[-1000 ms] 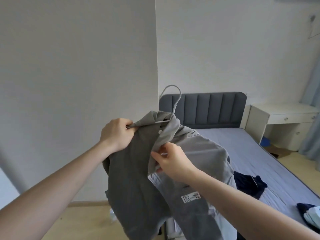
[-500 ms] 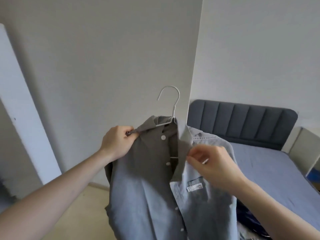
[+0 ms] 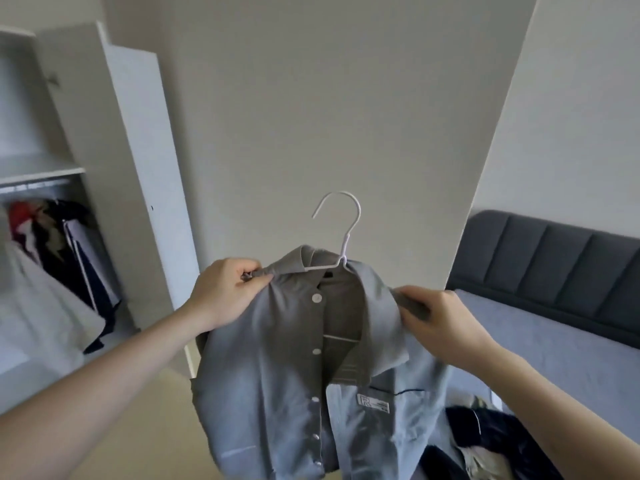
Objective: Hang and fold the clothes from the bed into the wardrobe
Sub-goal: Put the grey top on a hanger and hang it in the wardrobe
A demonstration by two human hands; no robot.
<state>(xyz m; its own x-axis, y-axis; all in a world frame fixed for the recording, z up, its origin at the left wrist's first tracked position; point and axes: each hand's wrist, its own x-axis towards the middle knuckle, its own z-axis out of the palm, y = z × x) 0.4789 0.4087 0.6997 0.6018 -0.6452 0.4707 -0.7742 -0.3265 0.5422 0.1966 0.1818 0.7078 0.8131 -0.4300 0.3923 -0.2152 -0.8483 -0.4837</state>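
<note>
Grey cotton button-up shirt (image 3: 277, 386) on thin white wire hanger (image 3: 341, 233): soft, light, slip-prone. Left hand (image 3: 225, 296) and right hand (image 3: 440, 323) each pinch one shoulder; carry by the hook.

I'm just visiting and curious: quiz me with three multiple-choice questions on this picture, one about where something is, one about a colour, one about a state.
1. Where is the open wardrobe?
A. left of the shirt
B. behind the bed
C. right of the shirt

2. What colour is the hanger?
A. black
B. white
C. red

3. How is the shirt held?
A. by one hand
B. lying on the bed
C. by both hands at the shoulders

Answers:
1. A, it stands at the picture's left edge.
2. B, its hook shows white against the wall.
3. C, the left hand and right hand each grip a shoulder.
</note>
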